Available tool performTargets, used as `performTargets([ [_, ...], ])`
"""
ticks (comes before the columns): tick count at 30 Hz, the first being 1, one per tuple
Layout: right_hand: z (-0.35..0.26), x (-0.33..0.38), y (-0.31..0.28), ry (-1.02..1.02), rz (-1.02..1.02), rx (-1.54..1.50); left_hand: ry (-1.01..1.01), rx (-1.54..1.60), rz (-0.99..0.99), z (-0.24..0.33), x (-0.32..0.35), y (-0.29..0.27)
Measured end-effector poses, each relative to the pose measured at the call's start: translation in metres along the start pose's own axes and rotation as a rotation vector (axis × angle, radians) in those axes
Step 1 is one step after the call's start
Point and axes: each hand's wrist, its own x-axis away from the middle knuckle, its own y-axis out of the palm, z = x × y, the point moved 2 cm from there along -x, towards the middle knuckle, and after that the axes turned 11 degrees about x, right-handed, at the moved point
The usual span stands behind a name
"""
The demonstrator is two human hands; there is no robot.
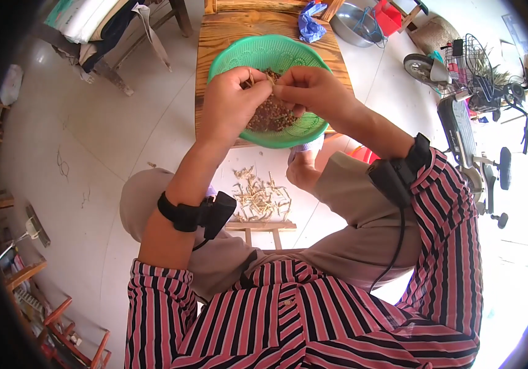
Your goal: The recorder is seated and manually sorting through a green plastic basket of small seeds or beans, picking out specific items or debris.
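Observation:
A green plastic basket sits on a low wooden table in front of me, holding a heap of small brownish beans. My left hand and my right hand meet above the heap, both pinching a thin pale pod between fingertips. A black band with a small device is strapped on each wrist.
A pile of pale empty pods lies on the floor between my knees. A blue plastic bag and a metal bowl are behind the basket. An electric scooter stands at the right, wooden furniture at the left.

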Motion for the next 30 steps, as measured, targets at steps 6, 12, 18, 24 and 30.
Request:
performTargets([
  [6,-0.001,-0.004,0.004,-0.066,0.183,0.144,0.040,-0.036,0.098,0.003,-0.002,0.006],
  [12,0.003,-0.004,0.001,-0.019,0.125,0.008,-0.030,0.038,0.092,-0.005,-0.007,0.007],
  [18,0.012,-0.004,0.007,0.151,0.122,-0.282,-0.036,0.012,0.112,-0.013,-0.008,0.007],
  [24,0.019,-0.003,0.002,0.272,0.123,-0.396,-0.100,0.053,0.112,-0.001,-0.003,0.005],
  [30,0.023,0.001,-0.006,0.296,0.113,-0.179,-0.134,0.093,0.071,0.000,-0.002,0.005],
])
